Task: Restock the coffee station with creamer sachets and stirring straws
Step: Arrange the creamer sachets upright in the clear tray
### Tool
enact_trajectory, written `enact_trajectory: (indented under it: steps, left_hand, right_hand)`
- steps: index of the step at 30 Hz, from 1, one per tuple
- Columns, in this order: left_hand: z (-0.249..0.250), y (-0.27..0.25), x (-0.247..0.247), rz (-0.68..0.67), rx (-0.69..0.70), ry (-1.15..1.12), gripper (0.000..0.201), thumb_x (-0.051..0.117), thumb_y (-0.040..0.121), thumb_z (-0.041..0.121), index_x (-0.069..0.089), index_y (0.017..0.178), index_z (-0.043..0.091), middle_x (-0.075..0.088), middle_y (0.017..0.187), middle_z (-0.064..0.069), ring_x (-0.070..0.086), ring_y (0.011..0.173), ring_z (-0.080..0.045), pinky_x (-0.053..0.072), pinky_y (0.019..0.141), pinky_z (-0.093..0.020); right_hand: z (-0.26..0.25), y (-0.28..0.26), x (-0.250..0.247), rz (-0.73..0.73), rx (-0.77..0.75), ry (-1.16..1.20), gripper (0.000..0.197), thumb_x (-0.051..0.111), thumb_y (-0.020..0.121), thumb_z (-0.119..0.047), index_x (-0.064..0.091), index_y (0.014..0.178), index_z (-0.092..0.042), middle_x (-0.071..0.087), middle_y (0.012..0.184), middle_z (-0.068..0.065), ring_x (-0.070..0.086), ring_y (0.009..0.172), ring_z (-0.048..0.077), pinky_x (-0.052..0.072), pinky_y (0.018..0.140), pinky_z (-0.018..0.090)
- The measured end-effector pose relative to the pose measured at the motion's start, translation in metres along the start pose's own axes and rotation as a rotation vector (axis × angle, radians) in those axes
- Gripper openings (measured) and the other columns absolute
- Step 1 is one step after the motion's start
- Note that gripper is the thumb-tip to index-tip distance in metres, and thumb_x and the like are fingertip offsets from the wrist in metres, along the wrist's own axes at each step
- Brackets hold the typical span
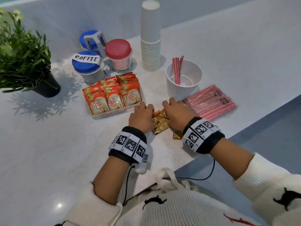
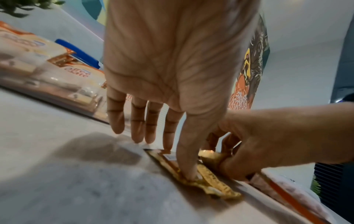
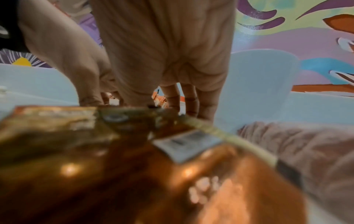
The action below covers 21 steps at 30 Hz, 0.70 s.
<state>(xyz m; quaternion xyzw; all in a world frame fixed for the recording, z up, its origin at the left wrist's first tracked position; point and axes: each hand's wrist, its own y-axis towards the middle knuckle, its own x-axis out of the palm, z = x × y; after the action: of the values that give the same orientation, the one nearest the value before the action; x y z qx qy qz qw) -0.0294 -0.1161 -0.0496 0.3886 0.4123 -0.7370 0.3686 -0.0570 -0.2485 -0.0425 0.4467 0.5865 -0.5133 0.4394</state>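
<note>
Loose gold-and-orange creamer sachets (image 1: 160,123) lie in a small heap on the counter between my hands. My left hand (image 1: 144,111) has straight fingers, and its thumb presses one flat sachet (image 2: 212,178) onto the counter. My right hand (image 1: 175,111) pinches another sachet (image 2: 209,156) with curled fingers. A clear tray (image 1: 104,115) to the left holds upright rows of Coffee mate sachets (image 1: 112,98). A white cup (image 1: 184,88) holds a few red stirring straws (image 1: 177,69). A sealed pack of straws (image 1: 211,103) lies to the right of my right hand.
A tall stack of paper cups (image 1: 150,38) stands behind the white cup. Lidded jars in a rack, one labelled COFFEE (image 1: 88,62), stand at the back. A potted plant (image 1: 24,59) is at the far left. The counter edge (image 1: 244,132) runs close on the right.
</note>
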Motion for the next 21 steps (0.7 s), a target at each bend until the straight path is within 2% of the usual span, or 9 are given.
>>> enact_trajectory:
  steps: [2, 4, 7, 10, 12, 14, 17, 19, 21]
  left_hand:
    - [-0.002, -0.001, 0.000, -0.001, -0.022, 0.003, 0.047, 0.068, 0.081, 0.023, 0.045, 0.121, 0.012, 0.039, 0.127, -0.010, 0.035, 0.122, -0.027, 0.040, 0.094, -0.041]
    - [-0.004, -0.001, 0.001, -0.007, -0.047, 0.005, 0.047, 0.068, 0.081, 0.024, 0.046, 0.119, 0.009, 0.039, 0.127, -0.011, 0.035, 0.123, -0.028, 0.041, 0.095, -0.042]
    - [-0.006, -0.002, 0.000, -0.040, -0.076, -0.012, 0.049, 0.068, 0.082, 0.023, 0.045, 0.121, 0.007, 0.040, 0.128, -0.011, 0.038, 0.123, -0.028, 0.042, 0.097, -0.043]
    - [-0.007, -0.006, -0.004, -0.021, -0.092, -0.136, 0.036, 0.062, 0.085, 0.015, 0.044, 0.114, 0.007, 0.052, 0.118, -0.013, 0.051, 0.110, -0.029, 0.045, 0.091, -0.042]
    - [-0.008, -0.010, -0.007, 0.029, -0.079, -0.248, 0.022, 0.058, 0.086, 0.009, 0.044, 0.103, 0.008, 0.058, 0.108, -0.014, 0.056, 0.102, -0.031, 0.046, 0.087, -0.043]
    - [-0.011, -0.013, -0.011, 0.095, -0.051, -0.366, 0.016, 0.057, 0.086, 0.005, 0.047, 0.098, 0.008, 0.060, 0.102, -0.013, 0.056, 0.098, -0.029, 0.045, 0.083, -0.039]
    - [-0.015, -0.015, -0.016, 0.190, -0.040, -0.538, 0.021, 0.061, 0.085, 0.004, 0.058, 0.105, 0.006, 0.062, 0.102, -0.009, 0.057, 0.094, -0.022, 0.042, 0.074, -0.025]
    - [-0.018, -0.018, -0.021, 0.254, -0.054, -0.636, 0.025, 0.063, 0.084, 0.005, 0.063, 0.109, 0.006, 0.063, 0.096, -0.005, 0.057, 0.086, -0.017, 0.041, 0.066, -0.017]
    - [-0.022, -0.020, -0.025, 0.323, -0.073, -0.720, 0.027, 0.065, 0.084, 0.005, 0.066, 0.111, 0.006, 0.066, 0.089, -0.005, 0.055, 0.076, -0.014, 0.041, 0.064, -0.017]
  right_hand:
    - [0.004, 0.005, -0.002, 0.024, -0.012, 0.050, 0.030, 0.053, 0.088, -0.010, 0.042, 0.116, -0.007, 0.051, 0.116, 0.015, 0.055, 0.103, 0.033, 0.045, 0.083, 0.041]
    - [0.010, 0.009, -0.006, 0.043, 0.011, 0.201, 0.022, 0.051, 0.087, -0.005, 0.045, 0.108, -0.004, 0.057, 0.108, 0.017, 0.058, 0.095, 0.035, 0.050, 0.081, 0.043]
    - [0.017, 0.015, -0.014, 0.145, 0.041, 0.429, 0.014, 0.050, 0.085, 0.002, 0.052, 0.098, 0.000, 0.059, 0.099, 0.019, 0.057, 0.092, 0.034, 0.047, 0.078, 0.039]
    - [0.017, 0.017, -0.025, 0.200, 0.043, 0.670, 0.015, 0.056, 0.085, -0.002, 0.057, 0.100, 0.002, 0.060, 0.095, 0.012, 0.056, 0.089, 0.026, 0.045, 0.080, 0.034]
    - [0.017, 0.016, -0.030, 0.159, 0.047, 0.811, 0.022, 0.059, 0.084, -0.003, 0.057, 0.106, 0.001, 0.062, 0.099, 0.015, 0.060, 0.087, 0.028, 0.051, 0.076, 0.037]
    - [0.017, 0.014, -0.034, 0.103, 0.064, 0.952, 0.027, 0.060, 0.083, 0.000, 0.055, 0.110, 0.001, 0.061, 0.100, 0.018, 0.064, 0.080, 0.030, 0.056, 0.062, 0.035]
    - [0.016, 0.013, -0.036, 0.046, 0.103, 1.095, 0.035, 0.063, 0.078, 0.008, 0.055, 0.111, 0.001, 0.060, 0.095, 0.016, 0.062, 0.070, 0.022, 0.055, 0.051, 0.024]
    - [0.014, 0.014, -0.036, 0.052, 0.127, 1.135, 0.032, 0.064, 0.075, 0.009, 0.058, 0.105, 0.001, 0.061, 0.092, 0.016, 0.060, 0.067, 0.019, 0.053, 0.051, 0.021]
    - [0.013, 0.015, -0.037, 0.084, 0.137, 1.144, 0.024, 0.065, 0.074, 0.009, 0.062, 0.096, 0.001, 0.063, 0.093, 0.020, 0.061, 0.074, 0.022, 0.052, 0.063, 0.026]
